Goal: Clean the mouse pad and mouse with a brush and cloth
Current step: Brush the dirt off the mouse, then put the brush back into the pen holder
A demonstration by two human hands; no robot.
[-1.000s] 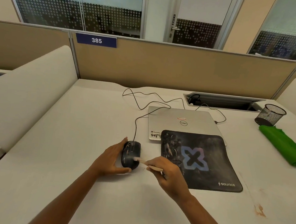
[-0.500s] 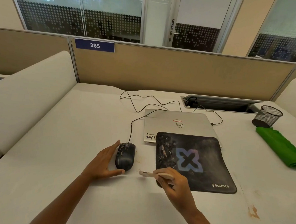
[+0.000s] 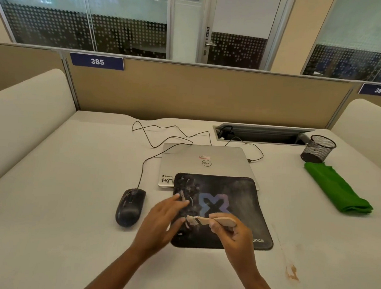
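My right hand (image 3: 235, 237) pinches the small pale wooden-handled brush (image 3: 211, 220); my left hand (image 3: 164, 219), fingers spread, rests on the black printed mouse pad (image 3: 238, 192). I judge pad brushing in hand. The black corded mouse (image 3: 130, 206) lies just beside it. Next: the folded green cloth (image 3: 337, 188), well apart.

mouse (image 3: 130, 206) left of mouse pad (image 3: 231, 192), laptop (image 3: 206, 161) behind

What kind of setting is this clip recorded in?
Most likely a shared office: a numbered cubicle desk. Partition with seat label 385, closed laptop on the desk, and glass-walled rooms behind.
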